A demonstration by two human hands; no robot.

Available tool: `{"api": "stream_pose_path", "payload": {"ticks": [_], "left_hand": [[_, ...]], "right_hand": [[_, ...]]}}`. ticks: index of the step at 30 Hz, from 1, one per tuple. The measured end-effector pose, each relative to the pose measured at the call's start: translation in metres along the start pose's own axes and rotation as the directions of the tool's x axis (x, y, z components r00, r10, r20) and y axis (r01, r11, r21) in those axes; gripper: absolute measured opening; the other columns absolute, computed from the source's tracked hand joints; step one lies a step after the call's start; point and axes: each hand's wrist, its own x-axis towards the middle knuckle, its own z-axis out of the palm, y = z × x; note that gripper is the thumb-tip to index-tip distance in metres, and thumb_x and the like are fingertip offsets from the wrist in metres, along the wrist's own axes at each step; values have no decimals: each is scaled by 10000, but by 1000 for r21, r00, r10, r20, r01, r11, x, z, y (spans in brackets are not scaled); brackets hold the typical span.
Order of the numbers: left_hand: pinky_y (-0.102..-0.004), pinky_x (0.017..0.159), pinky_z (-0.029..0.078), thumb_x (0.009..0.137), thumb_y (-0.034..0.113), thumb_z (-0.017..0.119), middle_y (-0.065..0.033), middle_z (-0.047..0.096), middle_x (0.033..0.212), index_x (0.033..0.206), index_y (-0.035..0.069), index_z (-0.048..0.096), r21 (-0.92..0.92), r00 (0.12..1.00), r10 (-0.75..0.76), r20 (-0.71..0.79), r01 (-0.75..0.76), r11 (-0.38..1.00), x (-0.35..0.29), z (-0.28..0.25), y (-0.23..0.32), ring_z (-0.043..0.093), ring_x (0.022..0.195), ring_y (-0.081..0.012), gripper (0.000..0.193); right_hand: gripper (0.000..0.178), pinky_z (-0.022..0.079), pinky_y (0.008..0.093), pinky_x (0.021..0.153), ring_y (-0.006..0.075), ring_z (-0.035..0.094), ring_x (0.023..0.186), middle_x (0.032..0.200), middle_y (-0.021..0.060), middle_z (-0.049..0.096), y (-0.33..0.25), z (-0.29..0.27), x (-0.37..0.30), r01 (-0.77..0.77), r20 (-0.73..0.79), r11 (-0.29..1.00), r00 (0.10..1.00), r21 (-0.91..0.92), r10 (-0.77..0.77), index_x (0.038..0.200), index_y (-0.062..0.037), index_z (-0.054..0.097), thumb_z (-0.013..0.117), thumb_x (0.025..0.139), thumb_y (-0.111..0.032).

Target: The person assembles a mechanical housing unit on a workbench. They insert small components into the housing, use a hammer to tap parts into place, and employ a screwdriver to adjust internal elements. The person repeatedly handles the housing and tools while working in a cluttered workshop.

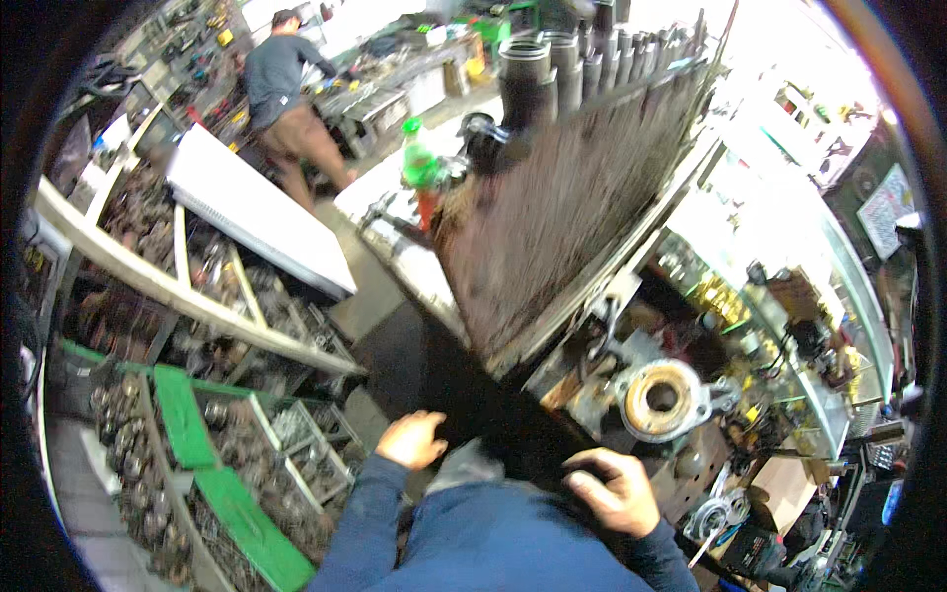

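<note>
My left hand (414, 440) hangs in front of my body on the left side, fingers loosely bent and apart, with nothing seen in it. Below the metal casting, my right hand (617, 490) is held low, its thumb and fingers slightly apart and loosely curved, and no object shows in it. The nearest thing to my right hand is a round metal casting (671, 401) with a wide central hole, lying on the cluttered bench. Neither hand visibly touches anything. Dark blue sleeves cover both forearms.
Parts bins (296, 434) with green dividers (182, 419) line the left. A large brown panel (572, 207) stands ahead, with dark metal cylinders (528, 79) above it. A green bottle (419, 163) stands on a white surface. Another person (286, 89) works at a far bench.
</note>
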Motion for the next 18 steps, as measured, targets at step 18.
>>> {"api": "stream_pose_path", "payload": {"ticks": [18], "left_hand": [[-439, 1095, 509, 856, 465, 831, -211, 691, 1344, 1361, 47, 689, 147, 915, -137, 379, 86, 985, 213, -107, -265, 637, 1283, -377, 671]], "right_hand": [[513, 518, 256, 661, 135, 674, 812, 1009, 110, 725, -293, -118, 109, 416, -570, 759, 502, -500, -651, 1252, 30, 654, 706, 1006, -417]]}}
